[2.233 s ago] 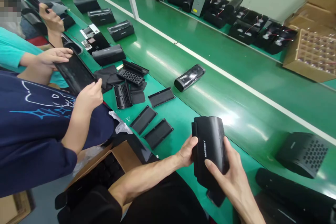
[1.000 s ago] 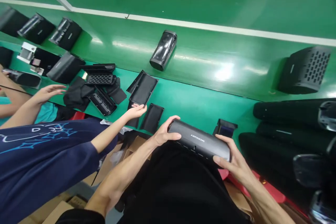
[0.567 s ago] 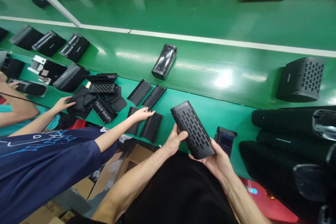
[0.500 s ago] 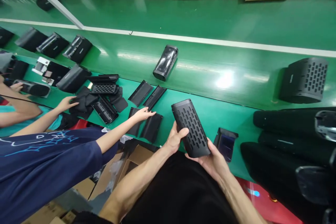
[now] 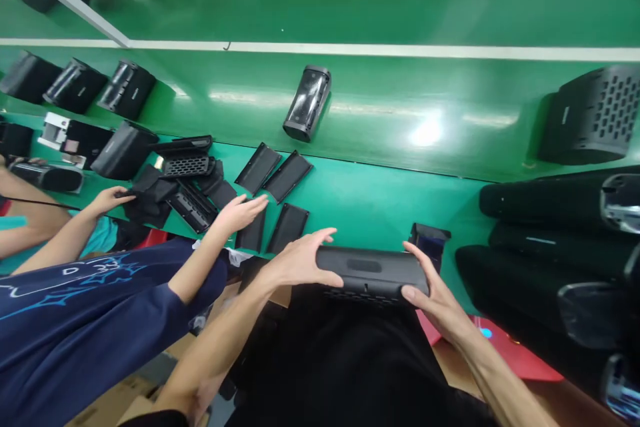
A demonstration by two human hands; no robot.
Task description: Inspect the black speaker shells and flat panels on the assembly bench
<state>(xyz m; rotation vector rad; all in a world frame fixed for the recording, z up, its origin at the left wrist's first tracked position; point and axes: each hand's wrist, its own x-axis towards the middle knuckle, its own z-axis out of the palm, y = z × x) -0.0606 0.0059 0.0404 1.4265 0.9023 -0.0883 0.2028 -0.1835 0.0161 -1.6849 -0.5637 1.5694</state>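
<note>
A black speaker housing (image 5: 373, 270) lies level in front of my body, its long side with an oval recess facing up and its perforated face turned down toward me. My left hand (image 5: 303, 261) grips its left end, the thumb on the near side. Around the right end, my right hand (image 5: 434, 293) is closed with the thumb on the near edge. Several flat black panels (image 5: 287, 177) lie on the green bench (image 5: 365, 190) beyond my left hand. A dark open part (image 5: 429, 240) rests just beyond my right hand.
A co-worker's hand (image 5: 243, 213) hovers by the panels at left. One glossy black housing (image 5: 307, 103) sits on the green conveyor (image 5: 400, 93). Large black speakers (image 5: 540, 240) crowd the right side, with a perforated one (image 5: 593, 117) behind them. Several housings stand at left.
The held housing has turned from upright, perforated face up, to level with that face down. Both my hands now grip its ends. The co-worker's right hand moved left, and one panel's position changed.
</note>
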